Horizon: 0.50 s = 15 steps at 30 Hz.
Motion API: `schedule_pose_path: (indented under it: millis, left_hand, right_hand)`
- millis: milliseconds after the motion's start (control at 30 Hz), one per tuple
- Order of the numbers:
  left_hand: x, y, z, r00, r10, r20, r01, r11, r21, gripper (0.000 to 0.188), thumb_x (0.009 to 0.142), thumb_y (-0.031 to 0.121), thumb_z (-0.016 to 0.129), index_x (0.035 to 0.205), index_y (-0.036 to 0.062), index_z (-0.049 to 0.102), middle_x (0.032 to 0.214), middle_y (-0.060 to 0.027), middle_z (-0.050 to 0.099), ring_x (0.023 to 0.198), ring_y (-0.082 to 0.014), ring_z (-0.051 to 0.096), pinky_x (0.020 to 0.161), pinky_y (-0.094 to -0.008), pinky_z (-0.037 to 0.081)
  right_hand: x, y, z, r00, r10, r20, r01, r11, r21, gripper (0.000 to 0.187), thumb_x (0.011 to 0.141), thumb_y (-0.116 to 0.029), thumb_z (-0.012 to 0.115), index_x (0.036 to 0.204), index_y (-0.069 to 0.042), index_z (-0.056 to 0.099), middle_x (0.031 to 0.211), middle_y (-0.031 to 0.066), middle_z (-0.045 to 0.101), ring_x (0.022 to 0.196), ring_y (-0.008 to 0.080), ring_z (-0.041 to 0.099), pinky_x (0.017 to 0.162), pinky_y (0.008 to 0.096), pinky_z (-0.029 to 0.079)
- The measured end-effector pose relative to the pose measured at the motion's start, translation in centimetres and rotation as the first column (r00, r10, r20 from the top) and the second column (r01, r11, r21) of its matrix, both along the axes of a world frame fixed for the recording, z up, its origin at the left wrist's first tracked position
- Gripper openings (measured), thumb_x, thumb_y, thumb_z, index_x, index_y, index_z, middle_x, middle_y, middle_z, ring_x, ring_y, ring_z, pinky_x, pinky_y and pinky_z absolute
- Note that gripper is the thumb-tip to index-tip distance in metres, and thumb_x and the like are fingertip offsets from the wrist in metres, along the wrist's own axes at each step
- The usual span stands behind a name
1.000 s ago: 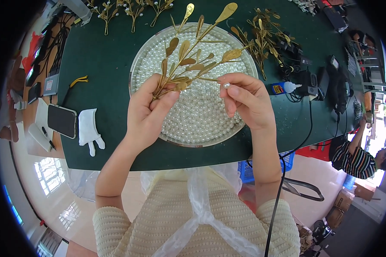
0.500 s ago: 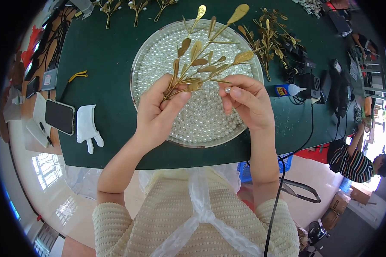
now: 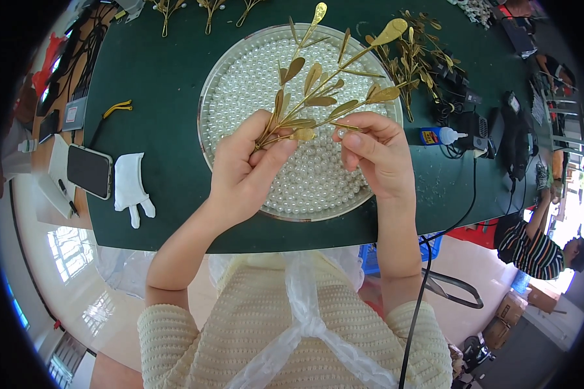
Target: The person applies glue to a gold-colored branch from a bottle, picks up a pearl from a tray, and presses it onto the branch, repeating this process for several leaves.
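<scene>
My left hand (image 3: 245,170) is closed on the base of a gold leaf branch (image 3: 308,97), whose thin stems fan up and to the right. Pinched between thumb and fingers of my right hand (image 3: 377,150) is a small white pearl bead (image 3: 342,133), right by the tip of one low stem; whether bead and stem touch, I cannot tell. Beneath both hands stands a round metal-rimmed tray (image 3: 204,133) full of loose pearl beads (image 3: 311,178).
On the green table (image 3: 169,214) lie more gold branches (image 3: 412,58), a glue bottle (image 3: 440,135), a phone (image 3: 89,171), a white glove (image 3: 130,185) and yellow-handled tweezers (image 3: 118,108). A black cable (image 3: 425,272) hangs at the right. Another person (image 3: 532,246) is at far right.
The gold branch and my left hand have shifted slightly right, toward my right hand. The pearl bead now sits close against a stem tip. My right hand has barely moved.
</scene>
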State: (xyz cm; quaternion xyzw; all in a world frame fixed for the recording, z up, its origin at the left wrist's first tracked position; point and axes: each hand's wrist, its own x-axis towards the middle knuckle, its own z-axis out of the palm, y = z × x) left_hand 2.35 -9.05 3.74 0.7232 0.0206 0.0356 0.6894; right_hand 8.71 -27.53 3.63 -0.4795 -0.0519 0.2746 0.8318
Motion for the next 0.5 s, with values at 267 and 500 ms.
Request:
schedule_pose_path:
  millis: [267,500]
  left_hand:
    - [0.01,-0.22,0.42,1.000,0.009,0.019,-0.011,0.993,0.118,0.007,0.080,0.005,0.054,0.078,0.0017,0.049,0.048,0.0032,0.029,0.047,-0.0033,0.025,0.042,-0.0210,0.021]
    - [-0.05,-0.29,0.69,0.999,-0.004,0.051,-0.005,0.982,0.189,0.007,0.079,0.003,0.055,0.079,0.0009,0.049,0.048,0.0008,0.033,0.045,-0.0045,0.027,0.041,-0.0215,0.023]
  right_hand:
    - [-0.42,0.46,0.09,0.999,-0.043,0.021,0.045,0.996,-0.072,0.022,0.070,0.002,0.064,0.092,0.001,0.060,0.075,0.0080,0.061,0.052,0.0082,0.051,0.046,0.0185,0.041]
    - [-0.67,0.68,0.00,0.999,-0.052,0.001,0.052,0.996,-0.068,0.022,0.068,0.002,0.066,0.089,0.001,0.059,0.075,0.0069,0.062,0.052,0.0060,0.050,0.044,0.0161,0.039]
